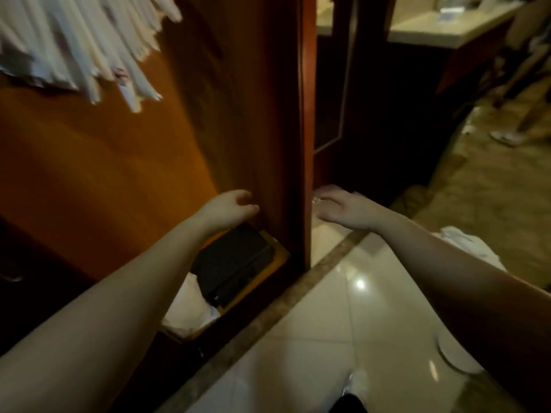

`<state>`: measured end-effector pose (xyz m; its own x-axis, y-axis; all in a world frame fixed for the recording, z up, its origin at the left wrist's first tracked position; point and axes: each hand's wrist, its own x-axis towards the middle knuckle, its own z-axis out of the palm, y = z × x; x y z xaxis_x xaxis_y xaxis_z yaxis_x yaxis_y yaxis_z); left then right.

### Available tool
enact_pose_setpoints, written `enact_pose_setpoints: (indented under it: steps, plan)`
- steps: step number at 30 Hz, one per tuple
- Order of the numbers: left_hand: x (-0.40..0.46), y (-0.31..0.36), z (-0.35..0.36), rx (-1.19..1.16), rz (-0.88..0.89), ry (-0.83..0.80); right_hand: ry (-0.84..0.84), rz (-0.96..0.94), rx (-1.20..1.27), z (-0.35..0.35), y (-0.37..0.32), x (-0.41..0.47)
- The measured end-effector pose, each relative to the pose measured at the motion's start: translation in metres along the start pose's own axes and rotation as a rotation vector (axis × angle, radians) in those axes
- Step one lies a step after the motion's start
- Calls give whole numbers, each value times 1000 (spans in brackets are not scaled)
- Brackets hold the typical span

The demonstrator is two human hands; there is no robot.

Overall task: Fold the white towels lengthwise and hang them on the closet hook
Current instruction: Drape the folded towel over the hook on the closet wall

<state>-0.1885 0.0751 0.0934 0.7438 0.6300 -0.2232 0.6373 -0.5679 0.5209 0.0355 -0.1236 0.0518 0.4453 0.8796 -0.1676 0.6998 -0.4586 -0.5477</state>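
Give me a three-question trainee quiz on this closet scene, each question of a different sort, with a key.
1. True or false: the left hand grips a towel.
2. Multiple choice: where do the hanging white towels show? A. upper left, inside the closet. B. on the counter. C. in the right hand.
3. Fill in: the black case lies on the closet ____.

Key:
1. False; both hands hold nothing, and the left hand's fingers are loosely curled near the closet's side panel.
2. A.
3. Floor, beside a white cloth under the left forearm.
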Motion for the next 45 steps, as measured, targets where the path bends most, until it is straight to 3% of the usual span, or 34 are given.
enact_pose_setpoints:
  steps: [5,14,27,35,39,45]
  plan:
    - [46,55,107,-8,-4,-186,-30,146,3,21,109,-28]
    - [172,168,248,29,-3,-350,-112,380,119,7,308,-41]
    - [309,296,442,171,62,-652,-200,775,214,-1,511,-55]
    - [445,364,553,343,195,-807,-184,1079,412,8,636,-3]
    - [528,386,618,373,195,-905,-160,1232,539,21,704,35]
    - [622,387,723,395,154,-976,-151,1319,705,66,807,87]
